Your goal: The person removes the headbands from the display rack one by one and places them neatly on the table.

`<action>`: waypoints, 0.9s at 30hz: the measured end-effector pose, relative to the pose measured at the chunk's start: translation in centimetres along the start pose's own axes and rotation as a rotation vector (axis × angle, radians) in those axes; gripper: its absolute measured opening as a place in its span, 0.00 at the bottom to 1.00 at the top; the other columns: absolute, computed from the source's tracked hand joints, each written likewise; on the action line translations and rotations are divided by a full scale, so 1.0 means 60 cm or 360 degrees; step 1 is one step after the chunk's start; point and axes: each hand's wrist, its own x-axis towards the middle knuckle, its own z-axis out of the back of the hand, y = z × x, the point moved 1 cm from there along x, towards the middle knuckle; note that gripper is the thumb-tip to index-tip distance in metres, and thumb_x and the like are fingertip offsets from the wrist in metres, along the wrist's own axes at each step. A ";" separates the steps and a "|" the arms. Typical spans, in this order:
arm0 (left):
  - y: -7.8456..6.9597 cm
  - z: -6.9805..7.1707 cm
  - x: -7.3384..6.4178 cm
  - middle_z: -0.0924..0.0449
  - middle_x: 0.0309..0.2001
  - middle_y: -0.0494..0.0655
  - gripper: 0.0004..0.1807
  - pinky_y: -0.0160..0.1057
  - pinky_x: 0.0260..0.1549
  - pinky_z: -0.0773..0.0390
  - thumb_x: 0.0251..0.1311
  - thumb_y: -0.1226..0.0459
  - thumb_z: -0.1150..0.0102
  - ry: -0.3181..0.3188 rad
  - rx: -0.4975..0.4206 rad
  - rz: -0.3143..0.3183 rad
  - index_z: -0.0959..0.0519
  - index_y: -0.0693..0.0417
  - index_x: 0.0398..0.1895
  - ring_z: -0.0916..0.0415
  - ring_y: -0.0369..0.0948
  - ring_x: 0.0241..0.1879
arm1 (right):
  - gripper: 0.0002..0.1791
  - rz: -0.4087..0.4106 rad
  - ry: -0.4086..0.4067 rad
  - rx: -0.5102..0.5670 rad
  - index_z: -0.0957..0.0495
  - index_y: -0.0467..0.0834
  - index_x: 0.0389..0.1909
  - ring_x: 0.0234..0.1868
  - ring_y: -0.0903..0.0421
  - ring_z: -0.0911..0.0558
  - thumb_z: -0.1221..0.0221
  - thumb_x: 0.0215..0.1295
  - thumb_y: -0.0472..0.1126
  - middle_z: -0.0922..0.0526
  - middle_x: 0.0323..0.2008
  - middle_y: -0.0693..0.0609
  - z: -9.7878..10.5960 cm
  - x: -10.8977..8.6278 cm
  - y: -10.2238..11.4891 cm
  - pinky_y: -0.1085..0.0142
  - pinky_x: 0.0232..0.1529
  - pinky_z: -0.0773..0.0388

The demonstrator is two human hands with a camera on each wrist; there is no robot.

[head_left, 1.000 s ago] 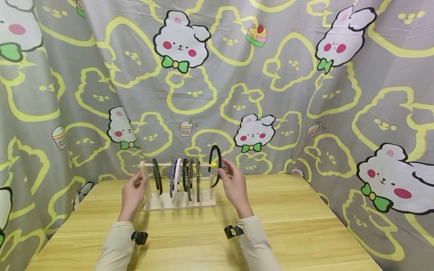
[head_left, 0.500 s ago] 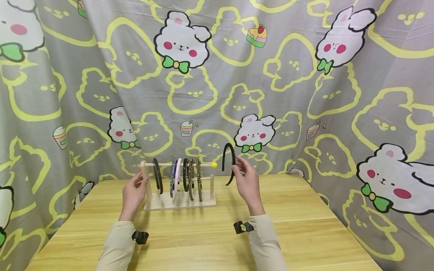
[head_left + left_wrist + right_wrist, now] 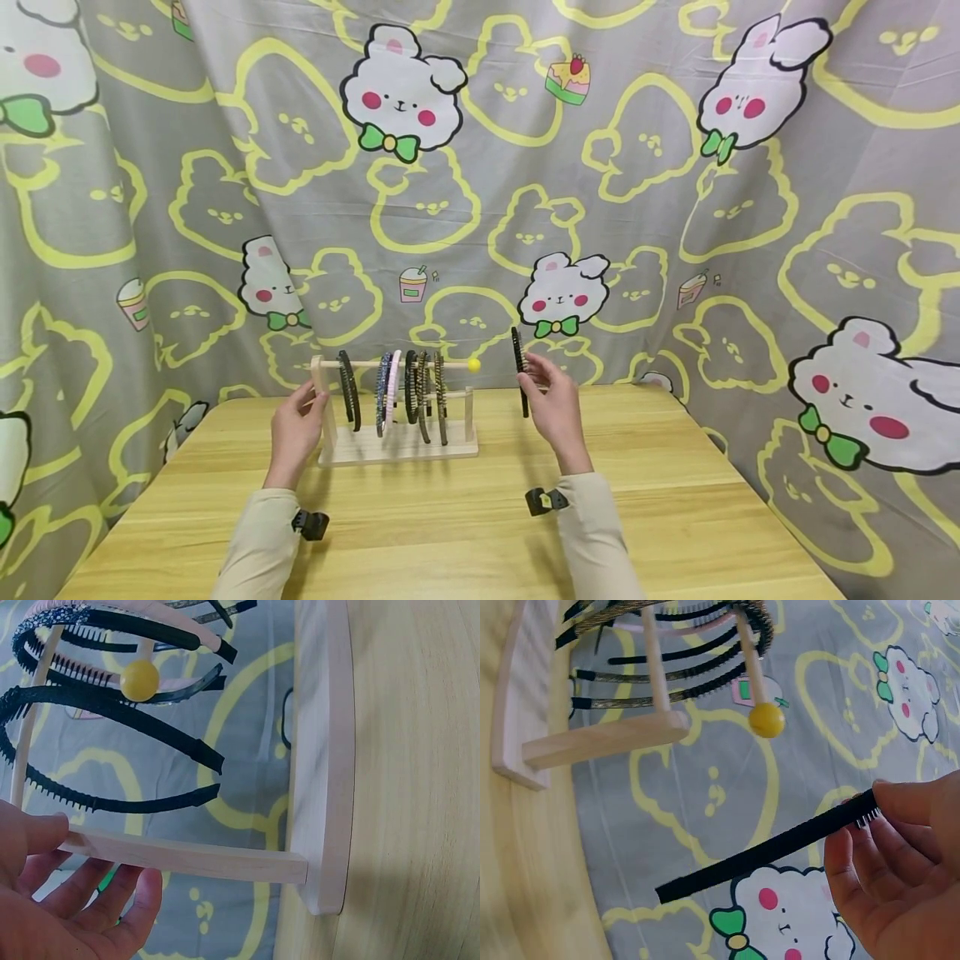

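A wooden headband rack (image 3: 367, 452) stands on the table, its upper rod tipped with a yellow ball (image 3: 474, 365). Several headbands hang from it: black ones (image 3: 348, 392), a pale pink one (image 3: 392, 390) and patterned ones (image 3: 441, 400). My left hand (image 3: 296, 432) grips the rack's left upright post (image 3: 180, 853), thumb on one side and fingers on the other. Right of the rack, my right hand (image 3: 555, 412) pinches a black toothed headband (image 3: 769, 851) between thumb and fingers. This headband is off the rod, upright and edge-on in the head view.
The wooden table (image 3: 420, 533) extends in front of the rack and to its right. A grey patterned curtain (image 3: 645, 250) hangs behind and on both sides. The rack's lower rod (image 3: 656, 664) ends at a short right post (image 3: 604, 741).
My right hand has drawn the black headband rightward off the rod's ball end, then turned it edge-on. My left hand has stayed on the post.
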 end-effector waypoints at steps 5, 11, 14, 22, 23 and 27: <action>0.002 0.000 0.000 0.29 0.64 0.65 0.27 0.58 0.56 0.25 0.73 0.57 0.51 0.0004 0.0001 0.0004 0.35 0.58 0.71 0.28 0.61 0.60 | 0.19 0.0033 0.0031 -0.0054 0.21 0.44 0.57 0.46 0.50 0.16 0.37 0.65 0.37 0.14 0.46 0.46 -0.010 -0.003 -0.015 0.56 0.48 0.17; 0.003 0.000 0.000 0.29 0.64 0.66 0.27 0.58 0.57 0.26 0.73 0.57 0.51 0.0013 -0.0014 0.0005 0.35 0.57 0.71 0.29 0.62 0.61 | 0.20 0.0047 0.0056 -0.0170 0.20 0.47 0.58 0.46 0.52 0.16 0.36 0.64 0.37 0.14 0.45 0.49 -0.021 -0.008 -0.032 0.55 0.47 0.17; 0.003 0.000 0.000 0.29 0.64 0.65 0.27 0.58 0.57 0.26 0.73 0.56 0.51 0.0010 -0.0005 0.0004 0.35 0.57 0.71 0.28 0.61 0.61 | 0.20 0.0061 0.0066 -0.0185 0.20 0.47 0.56 0.45 0.52 0.16 0.35 0.63 0.37 0.14 0.44 0.50 -0.026 -0.007 -0.041 0.56 0.46 0.17; 0.003 0.001 0.000 0.29 0.64 0.66 0.27 0.58 0.57 0.26 0.73 0.56 0.51 0.0008 -0.0018 -0.0004 0.35 0.58 0.71 0.29 0.61 0.61 | 0.18 0.0058 0.0116 -0.0237 0.17 0.47 0.54 0.44 0.53 0.15 0.34 0.62 0.35 0.13 0.44 0.50 -0.034 -0.006 -0.059 0.59 0.45 0.17; 0.003 0.001 0.000 0.29 0.64 0.66 0.27 0.58 0.57 0.26 0.73 0.56 0.51 0.0009 -0.0018 -0.0005 0.35 0.58 0.71 0.29 0.62 0.61 | 0.18 0.0061 0.0127 -0.0248 0.17 0.46 0.53 0.44 0.53 0.15 0.34 0.62 0.35 0.13 0.44 0.50 -0.035 -0.007 -0.062 0.59 0.45 0.17; 0.002 0.001 0.000 0.29 0.64 0.66 0.27 0.58 0.57 0.26 0.73 0.56 0.51 0.0008 -0.0021 -0.0002 0.35 0.57 0.71 0.29 0.62 0.61 | 0.18 0.0066 0.0157 -0.0295 0.17 0.46 0.53 0.43 0.54 0.15 0.34 0.61 0.35 0.12 0.42 0.50 -0.040 -0.009 -0.071 0.60 0.44 0.17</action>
